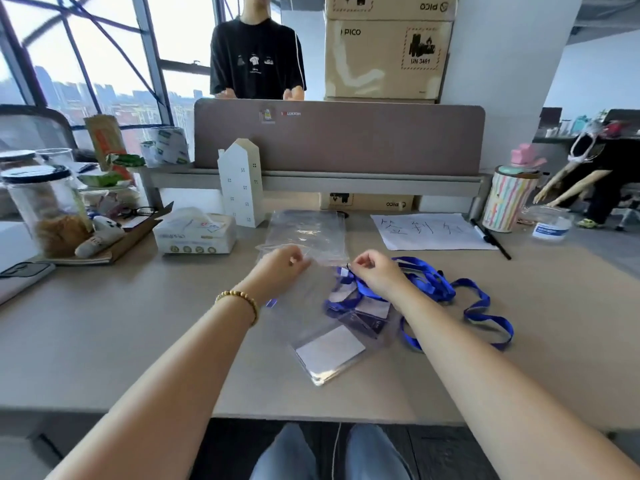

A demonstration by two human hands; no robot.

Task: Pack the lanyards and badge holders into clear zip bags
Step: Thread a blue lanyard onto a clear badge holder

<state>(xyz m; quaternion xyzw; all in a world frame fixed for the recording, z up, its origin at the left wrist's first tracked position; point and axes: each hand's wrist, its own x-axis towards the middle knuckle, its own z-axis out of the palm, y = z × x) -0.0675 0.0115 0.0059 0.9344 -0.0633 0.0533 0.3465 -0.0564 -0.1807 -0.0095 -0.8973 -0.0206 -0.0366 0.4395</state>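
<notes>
Both hands pinched the zip bag [304,306] mouth—left hand [282,266], right hand [375,271]—limp, slippery film, best gripped at its stiffer zip edge.

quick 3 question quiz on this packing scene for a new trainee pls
1. True or false: the blue lanyards are already fully sealed inside a zip bag.
2. Multiple choice: what stands on the desk just right of the tissue box? A) a white house-shaped model B) a green lamp C) a red mug
3. Fill in: the bead bracelet is on the ___ wrist.

Key
1. False. Loops of lanyard trail loose on the desk to the right, while the left hand and right hand work at the mouth of the zip bag.
2. A, the white house model.
3. Left.
</notes>
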